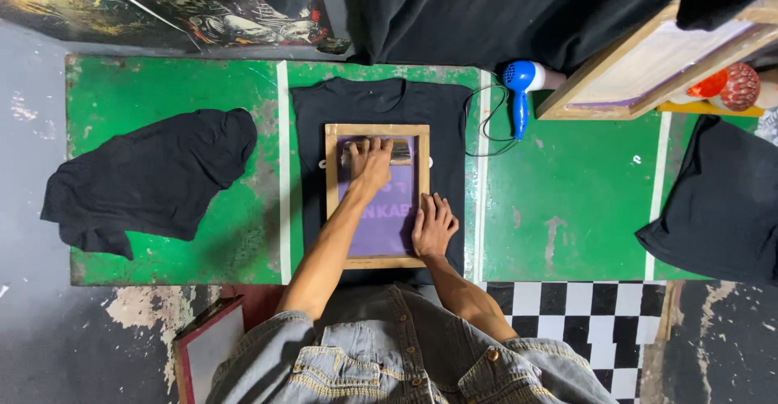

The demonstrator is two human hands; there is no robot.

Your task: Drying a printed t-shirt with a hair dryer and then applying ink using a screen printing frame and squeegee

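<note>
Overhead view of a screen-printing station. The left hand (pixel 371 161) is closed over a squeegee (pixel 375 153) lying crosswise at the far end of a wooden-framed printing screen (pixel 332 177); the fingers wrap the handle from above, a grip that seems suited to pressing the blade flat against the purple mesh (pixel 389 234) just nearer the body than that hand. The right hand (pixel 434 226) lies flat, fingers spread wide and holding nothing, on the near right corner of the frame — apparently to pin the frame so that it does not slide. Beneath the screen, and directly under both hands, a black T-shirt (pixel 312 112) is spread smooth on a green printing board (pixel 559 201), its collar pointing away from the person; the frame sits square over the chest area. White stripes divide the board into bays, and the shirt lies within the middle one. Far out beyond the left hand, a second black garment (pixel 154 177) lies crumpled on the board; far out beyond the right hand, another dark cloth (pixel 721 201) drapes over the board's edge. Up and to the right of the right hand rest a blue hair dryer (pixel 520 84) with its cord looped beside the shirt, and a spare wooden screen (pixel 648 64) propped at a tilt. No ink container can be made out — whether ink lies on the mesh cannot be told.
</note>
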